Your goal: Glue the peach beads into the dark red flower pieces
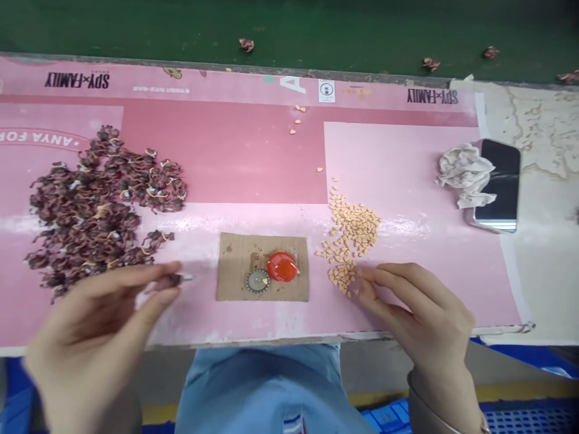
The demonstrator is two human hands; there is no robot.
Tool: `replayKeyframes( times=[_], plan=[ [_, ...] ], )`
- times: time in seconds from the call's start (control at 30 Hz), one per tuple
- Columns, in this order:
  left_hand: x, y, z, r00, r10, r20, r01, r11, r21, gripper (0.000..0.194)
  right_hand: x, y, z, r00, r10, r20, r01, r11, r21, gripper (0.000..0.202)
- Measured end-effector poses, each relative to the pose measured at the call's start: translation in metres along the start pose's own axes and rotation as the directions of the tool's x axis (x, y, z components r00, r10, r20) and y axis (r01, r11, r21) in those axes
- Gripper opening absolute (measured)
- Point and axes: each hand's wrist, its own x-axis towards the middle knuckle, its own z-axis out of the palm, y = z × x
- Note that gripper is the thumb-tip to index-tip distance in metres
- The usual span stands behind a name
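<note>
Left hand (93, 319) clamps a brown piece (172, 279), likely light and bendable, best pinched mid-body, while right hand (423, 307), at beige chips (359, 227), shows unclear grip.

A pink printed sheet (226, 157) covers most of the pale worktop (552, 271). On it lie heaped dark brown pieces (99, 211) at left, cardboard (233, 271) at near middle, small tan bits (359, 226) right of that; a phone (504, 193) straddles the sheet's right edge.

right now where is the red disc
In the head view, the red disc sits near the middle, on the right half of the cardboard piece, beside the smaller ridged cap and left of the tan pellets at the right hand.
</note>
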Motion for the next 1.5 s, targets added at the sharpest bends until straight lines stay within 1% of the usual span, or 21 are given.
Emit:
replayKeyframes(
  times=[0.03, 0.1, 0.17, 0.3, 0.37, 0.5, 0.57, 0.7, 0.73, 0.8, 0.87, 0.9, 1.0, 1.03, 1.1, 1.17, 1.23, 1.3, 1.37, 1.43, 1.5],
  plan=[
    [-0.012, 0.013, 0.015, 0.998, -0.037, -0.045, 0.035, 0.998, -0.060, 0.031, -0.001, -0.001, 0.000, 1.000, 0.019, -0.017, -0.019, 1.000, 0.009, 0.019],
    [-0.026, 0.032, 0.036, 0.999, -0.030, -0.021, 0.026, 0.990, -0.142, 0.024, -0.003, -0.002, -0.002, 0.996, 0.081, -0.048, -0.081, 0.997, 0.001, 0.017],
    [-0.031, 0.038, 0.046, 1.000, -0.012, 0.014, 0.014, 0.984, -0.177, 0.025, -0.008, 0.000, -0.006, 0.989, 0.141, -0.051, -0.142, 0.990, -0.023, 0.014],
    [-0.029, 0.034, 0.047, 0.997, -0.040, 0.063, 0.051, 0.983, -0.176, 0.027, -0.020, 0.003, -0.015, 0.986, 0.162, 0.026, -0.162, 0.987, -0.017, 0.012],
    [-0.028, 0.034, 0.047, 0.997, -0.052, 0.065, 0.063, 0.984, -0.170, 0.026, -0.027, 0.002, -0.019, 0.983, 0.184, 0.026, -0.184, 0.983, 0.018, 0.019],
    [-0.028, 0.035, 0.049, 0.998, -0.066, 0.014, 0.067, 0.989, -0.131, 0.025, -0.039, -0.002, -0.023, 0.973, 0.231, 0.020, -0.232, 0.967, 0.102, 0.034],
    [-0.028, 0.034, 0.050, 0.998, -0.056, 0.034, 0.060, 0.991, -0.119, 0.025, -0.042, -0.004, -0.022, 0.963, 0.267, 0.026, -0.268, 0.956, 0.120, 0.036],
    [-0.029, 0.033, 0.049, 0.997, -0.076, 0.005, 0.077, 0.992, -0.097, 0.023, -0.046, -0.008, -0.017, 0.945, 0.322, -0.061, -0.313, 0.941, 0.132, 0.032],
    [-0.029, 0.033, 0.048, 0.996, -0.084, -0.006, 0.083, 0.992, -0.096, 0.023, -0.047, -0.009, -0.016, 0.944, 0.315, -0.098, -0.296, 0.940, 0.173, 0.030],
    [-0.029, 0.036, 0.048, 0.996, -0.084, -0.026, 0.080, 0.991, -0.109, 0.023, -0.048, -0.010, -0.015, 0.944, 0.275, -0.182, -0.210, 0.926, 0.313, 0.030],
    [-0.028, 0.039, 0.048, 0.995, -0.100, -0.032, 0.095, 0.989, -0.116, 0.024, -0.048, -0.011, -0.017, 0.944, 0.245, -0.222, -0.126, 0.888, 0.441, 0.032],
    [-0.028, 0.040, 0.049, 0.993, -0.112, -0.031, 0.107, 0.988, -0.114, 0.023, -0.048, -0.012, -0.017, 0.944, 0.257, -0.205, -0.130, 0.864, 0.486, 0.031],
    [-0.027, 0.040, 0.049, 0.991, -0.131, -0.022, 0.128, 0.987, -0.092, 0.021, -0.048, -0.015, -0.018, 0.924, 0.370, -0.092, -0.267, 0.800, 0.537, 0.022],
    [-0.027, 0.040, 0.049, 0.992, -0.121, -0.023, 0.118, 0.989, -0.087, 0.021, -0.049, -0.015, -0.018, 0.912, 0.401, -0.087, -0.299, 0.794, 0.530, 0.019],
    [-0.026, 0.038, 0.049, 0.994, -0.106, -0.023, 0.104, 0.991, -0.089, 0.023, -0.049, -0.015, -0.016, 0.910, 0.400, -0.108, -0.304, 0.821, 0.484, 0.018],
    [-0.026, 0.037, 0.048, 0.996, -0.093, -0.019, 0.090, 0.991, -0.100, 0.023, -0.049, -0.013, -0.014, 0.926, 0.362, -0.105, -0.287, 0.858, 0.427, 0.026],
    [-0.025, 0.036, 0.048, 0.996, -0.088, -0.013, 0.086, 0.991, -0.106, 0.022, -0.044, -0.010, -0.012, 0.949, 0.311, -0.056, -0.265, 0.880, 0.393, 0.037],
    [-0.025, 0.034, 0.048, 0.998, -0.054, -0.009, 0.053, 0.993, -0.109, 0.022, -0.037, -0.005, -0.009, 0.960, 0.281, -0.003, -0.259, 0.889, 0.379, 0.041],
    [-0.025, 0.032, 0.048, 1.000, 0.001, -0.013, -0.003, 0.992, -0.126, 0.025, -0.027, 0.000, -0.005, 0.967, 0.252, 0.023, -0.247, 0.921, 0.302, 0.031],
    [-0.025, 0.029, 0.047, 0.998, 0.060, -0.014, -0.061, 0.988, -0.140, 0.028, -0.018, 0.005, -0.001, 0.981, 0.195, 0.015, -0.195, 0.970, 0.143, 0.007],
    [-0.026, 0.027, 0.045, 0.997, 0.084, -0.002, -0.083, 0.986, -0.145, 0.028, -0.012, 0.008, 0.001, 0.993, 0.114, 0.024, -0.114, 0.994, -0.004, 0.016]
  ],
)
